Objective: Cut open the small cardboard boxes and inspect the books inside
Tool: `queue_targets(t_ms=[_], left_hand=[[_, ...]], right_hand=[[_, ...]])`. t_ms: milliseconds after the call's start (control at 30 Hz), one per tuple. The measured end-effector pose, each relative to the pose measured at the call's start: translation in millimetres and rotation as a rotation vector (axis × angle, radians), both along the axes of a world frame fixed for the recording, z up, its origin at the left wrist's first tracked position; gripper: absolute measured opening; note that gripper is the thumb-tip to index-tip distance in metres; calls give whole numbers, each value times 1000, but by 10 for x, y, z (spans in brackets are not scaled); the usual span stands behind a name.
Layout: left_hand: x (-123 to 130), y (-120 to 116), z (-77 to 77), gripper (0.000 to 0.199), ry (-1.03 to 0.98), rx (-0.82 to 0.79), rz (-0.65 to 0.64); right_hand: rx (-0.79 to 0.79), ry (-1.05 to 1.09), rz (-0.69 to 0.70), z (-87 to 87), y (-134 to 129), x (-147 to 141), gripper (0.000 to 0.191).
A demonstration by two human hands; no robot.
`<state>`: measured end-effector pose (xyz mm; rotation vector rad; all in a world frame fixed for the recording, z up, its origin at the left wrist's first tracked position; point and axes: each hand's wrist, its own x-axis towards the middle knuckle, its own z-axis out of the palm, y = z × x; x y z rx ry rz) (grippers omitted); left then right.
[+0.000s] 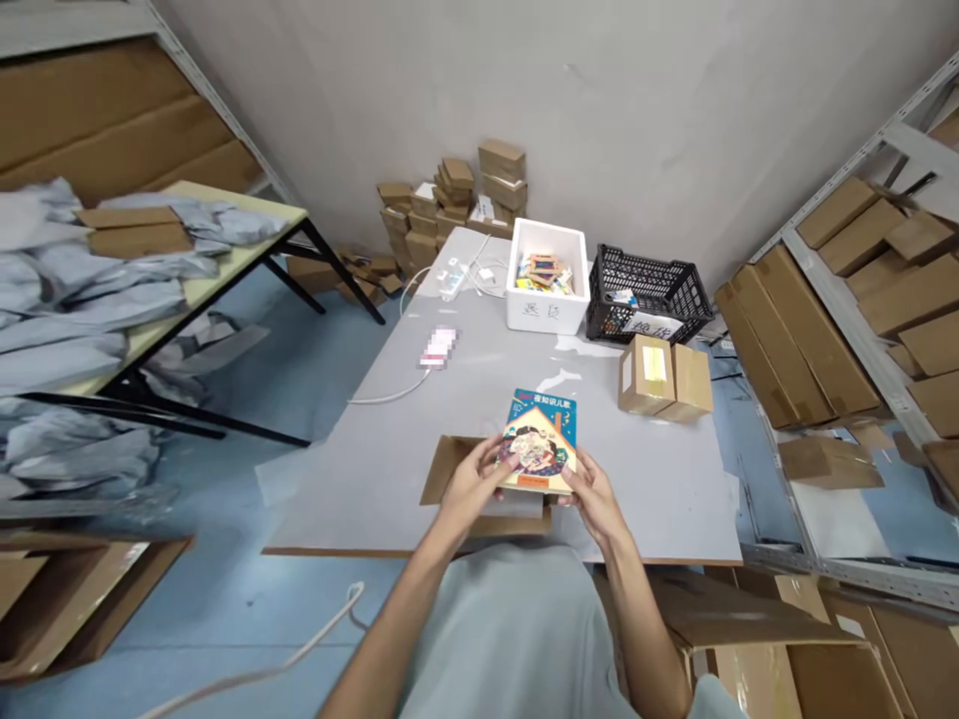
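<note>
A small book [537,439] with a teal and cream illustrated cover is held between both hands over the grey table [360,479]. My left hand [478,479] grips its left edge, thumb on the cover. On the right edge, my right hand [591,491] closes with its thumb at the lower corner. Below and behind the book lies an opened cardboard box [444,469], its flaps spread, partly hidden by the book and hands.
At the table's back stand a white foam box [550,315] with small packages and a black crate [648,275]. Two cardboard boxes [666,379] sit right. A white cable [390,399] crosses the left side. Grey bags cover another table [292,215]; shelves [816,280] stand right.
</note>
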<state>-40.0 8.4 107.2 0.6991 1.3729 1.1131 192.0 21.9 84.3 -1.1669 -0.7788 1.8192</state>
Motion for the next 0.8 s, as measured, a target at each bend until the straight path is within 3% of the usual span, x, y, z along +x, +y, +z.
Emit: queue_targets(t_ms=[100,333,500,667,800], left_hand=[[20,24,-29,77,-134,-95,7],[11,370,-20,71,-242,-120,44],[279,1032,112,66,-288,-5,-11],[845,1870,283,58,-397,105,-75],[1242,2385,307,47,-467,152,-91]], right_hand=[[-33,0,-21,-47,95,12,77],[-51,82,-69,13,483,9,90],[64,172,-260,167,918,89,70],[174,203,-472,320,1545,379,52],[183,206,-586,351,1996,574,42]])
